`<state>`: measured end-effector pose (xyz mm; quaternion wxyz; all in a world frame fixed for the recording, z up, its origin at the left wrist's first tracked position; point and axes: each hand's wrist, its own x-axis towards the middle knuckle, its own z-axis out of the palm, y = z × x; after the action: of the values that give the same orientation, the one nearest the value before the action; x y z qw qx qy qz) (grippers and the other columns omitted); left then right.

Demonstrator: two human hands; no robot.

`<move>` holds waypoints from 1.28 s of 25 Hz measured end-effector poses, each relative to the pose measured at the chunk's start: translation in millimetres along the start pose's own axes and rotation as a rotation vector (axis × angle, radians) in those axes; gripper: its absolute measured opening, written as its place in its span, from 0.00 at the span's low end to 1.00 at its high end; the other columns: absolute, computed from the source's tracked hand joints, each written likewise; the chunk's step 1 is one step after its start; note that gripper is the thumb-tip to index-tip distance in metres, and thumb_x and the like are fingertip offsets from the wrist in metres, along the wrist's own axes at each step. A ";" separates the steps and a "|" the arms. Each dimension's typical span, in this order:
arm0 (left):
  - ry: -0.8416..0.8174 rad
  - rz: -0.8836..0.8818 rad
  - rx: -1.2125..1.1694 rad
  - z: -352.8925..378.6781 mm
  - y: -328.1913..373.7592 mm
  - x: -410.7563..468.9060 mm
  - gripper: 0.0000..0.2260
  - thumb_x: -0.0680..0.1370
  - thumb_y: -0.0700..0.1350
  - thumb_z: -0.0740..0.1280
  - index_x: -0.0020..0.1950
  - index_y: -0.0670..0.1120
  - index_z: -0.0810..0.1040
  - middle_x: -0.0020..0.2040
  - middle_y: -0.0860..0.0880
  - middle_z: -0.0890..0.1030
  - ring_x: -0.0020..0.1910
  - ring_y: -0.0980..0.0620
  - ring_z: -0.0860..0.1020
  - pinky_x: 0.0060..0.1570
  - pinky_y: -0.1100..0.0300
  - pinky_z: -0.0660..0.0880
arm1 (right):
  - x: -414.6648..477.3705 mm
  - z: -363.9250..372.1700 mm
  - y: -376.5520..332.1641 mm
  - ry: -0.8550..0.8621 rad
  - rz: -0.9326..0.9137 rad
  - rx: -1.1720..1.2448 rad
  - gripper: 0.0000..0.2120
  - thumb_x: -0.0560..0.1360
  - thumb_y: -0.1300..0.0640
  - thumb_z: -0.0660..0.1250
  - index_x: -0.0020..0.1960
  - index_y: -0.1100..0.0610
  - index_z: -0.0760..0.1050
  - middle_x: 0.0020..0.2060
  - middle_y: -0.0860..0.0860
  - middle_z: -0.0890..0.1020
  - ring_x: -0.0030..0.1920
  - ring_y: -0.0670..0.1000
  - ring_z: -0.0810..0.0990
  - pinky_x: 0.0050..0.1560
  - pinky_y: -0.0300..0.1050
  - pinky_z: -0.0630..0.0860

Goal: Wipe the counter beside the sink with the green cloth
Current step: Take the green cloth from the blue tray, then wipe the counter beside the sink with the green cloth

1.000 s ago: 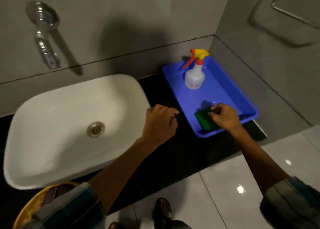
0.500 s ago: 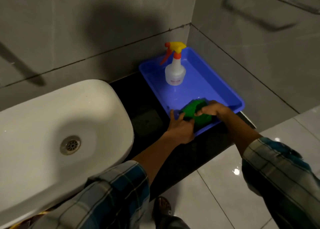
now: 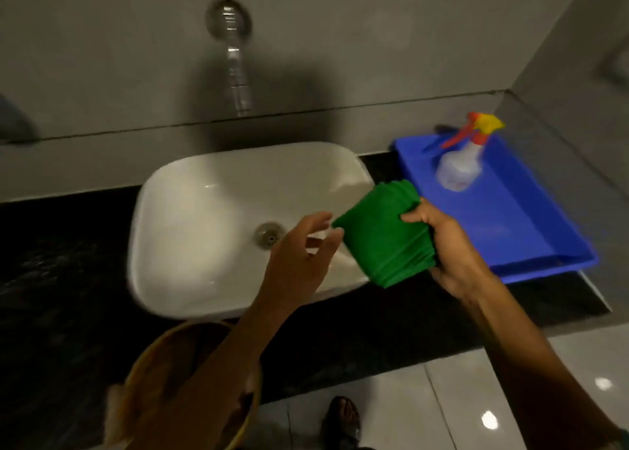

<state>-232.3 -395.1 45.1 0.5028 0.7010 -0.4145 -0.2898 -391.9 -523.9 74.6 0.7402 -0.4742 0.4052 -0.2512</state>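
A folded green cloth [image 3: 384, 235] is held in the air over the right rim of the white sink [image 3: 204, 211]. My right hand [image 3: 449, 249] grips it from the right side. Just left of the cloth, my left hand [image 3: 299, 255] hovers with fingers spread, its fingertips at the cloth's left edge without gripping it. The black counter [image 3: 61, 266] runs on both sides of the sink and along its front.
A blue tray [image 3: 531, 245] sits on the counter right of the sink, with a spray bottle [image 3: 459, 167] at its back. A chrome tap [image 3: 235, 58] juts from the grey wall. A yellow basket [image 3: 163, 357] stands below the counter's front edge. White floor tiles lie at lower right.
The green cloth has come up out of the blue tray and left, over the sink's right rim. My left hand has let go and spread open. The view swung left.
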 end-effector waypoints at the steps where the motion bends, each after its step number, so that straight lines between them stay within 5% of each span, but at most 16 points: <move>1: 0.040 -0.085 -0.111 -38.6 -10.1 -18.6 0.16 0.74 0.58 0.67 0.59 0.55 0.77 0.51 0.59 0.82 0.46 0.64 0.81 0.43 0.65 0.80 | -6.2 46.4 10.8 -0.116 0.007 -0.014 0.13 0.69 0.60 0.64 0.52 0.55 0.77 0.42 0.53 0.83 0.43 0.53 0.82 0.44 0.47 0.77; 4: 0.262 -0.241 -0.221 -134.4 -48.6 -61.0 0.08 0.72 0.58 0.70 0.49 0.59 0.80 0.43 0.57 0.84 0.44 0.58 0.83 0.39 0.62 0.81 | -11.4 166.1 52.8 -0.250 -0.027 -0.273 0.07 0.73 0.58 0.69 0.50 0.53 0.77 0.43 0.53 0.84 0.45 0.53 0.83 0.43 0.46 0.78; 7: 0.500 -0.383 0.004 -237.9 -120.3 -118.3 0.14 0.72 0.56 0.71 0.53 0.51 0.81 0.46 0.51 0.84 0.46 0.54 0.83 0.44 0.57 0.81 | -4.7 299.5 116.9 -0.324 -0.175 -0.643 0.17 0.72 0.55 0.73 0.59 0.50 0.73 0.48 0.52 0.80 0.45 0.51 0.82 0.44 0.45 0.80; 12: 0.380 -0.705 0.207 -324.6 -218.8 -154.6 0.16 0.75 0.61 0.64 0.35 0.51 0.76 0.34 0.51 0.79 0.37 0.50 0.79 0.33 0.57 0.74 | 37.4 442.1 212.3 -0.510 -0.428 -1.096 0.17 0.73 0.56 0.71 0.61 0.54 0.74 0.57 0.57 0.72 0.52 0.59 0.77 0.50 0.43 0.71; 14: 0.339 -0.667 0.442 -332.7 -246.7 -153.2 0.17 0.76 0.60 0.61 0.42 0.48 0.79 0.44 0.46 0.81 0.48 0.45 0.79 0.47 0.50 0.76 | 53.4 460.6 243.1 -0.484 -0.444 -1.292 0.22 0.75 0.54 0.67 0.68 0.53 0.68 0.65 0.59 0.69 0.62 0.62 0.73 0.60 0.52 0.70; 16: 0.355 -0.584 0.706 -345.8 -272.9 -161.0 0.18 0.78 0.58 0.59 0.59 0.49 0.78 0.63 0.45 0.77 0.66 0.44 0.70 0.63 0.44 0.66 | 56.8 463.2 276.0 -0.387 -0.498 -1.498 0.28 0.78 0.46 0.61 0.74 0.52 0.59 0.75 0.58 0.60 0.75 0.60 0.59 0.71 0.61 0.57; 18: 0.393 -0.525 0.843 -373.1 -297.3 -178.7 0.21 0.80 0.56 0.57 0.69 0.48 0.70 0.74 0.44 0.68 0.74 0.44 0.61 0.70 0.42 0.57 | 46.8 463.3 306.3 -0.460 -0.479 -1.554 0.33 0.78 0.36 0.49 0.77 0.51 0.51 0.79 0.53 0.49 0.78 0.55 0.44 0.73 0.60 0.40; 20: 0.438 -0.538 0.899 -402.8 -319.9 -198.7 0.25 0.80 0.58 0.54 0.74 0.48 0.64 0.77 0.42 0.61 0.77 0.43 0.56 0.73 0.41 0.52 | 43.0 465.7 327.7 -0.536 -0.486 -1.634 0.37 0.76 0.32 0.44 0.78 0.50 0.44 0.79 0.51 0.43 0.78 0.55 0.38 0.70 0.61 0.34; 27: 0.513 -0.532 0.926 -417.2 -353.9 -210.3 0.29 0.77 0.63 0.53 0.75 0.50 0.63 0.77 0.42 0.62 0.76 0.42 0.59 0.73 0.39 0.54 | 143.1 492.2 299.8 0.027 -0.348 -1.599 0.32 0.79 0.41 0.50 0.78 0.55 0.47 0.79 0.58 0.52 0.78 0.60 0.46 0.73 0.71 0.45; 29: 0.532 -0.527 0.941 -419.2 -357.3 -211.5 0.29 0.77 0.63 0.54 0.75 0.50 0.62 0.77 0.43 0.62 0.76 0.43 0.59 0.73 0.40 0.53 | 152.5 535.4 300.6 -0.024 -0.356 -1.559 0.31 0.80 0.42 0.49 0.78 0.52 0.47 0.79 0.57 0.50 0.78 0.60 0.45 0.73 0.71 0.43; 32: 0.549 -0.536 0.951 -418.7 -352.7 -212.0 0.30 0.77 0.63 0.54 0.75 0.49 0.63 0.77 0.43 0.63 0.76 0.44 0.59 0.73 0.41 0.53 | 107.1 583.1 331.7 -0.380 -0.645 -1.621 0.29 0.79 0.43 0.52 0.77 0.46 0.52 0.79 0.56 0.52 0.78 0.59 0.48 0.73 0.71 0.47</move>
<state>110.9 37.6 -153.8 0.1326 0.9777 -0.1630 0.0017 151.1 -173.6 -135.1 0.1255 -0.9764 0.1758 -0.0007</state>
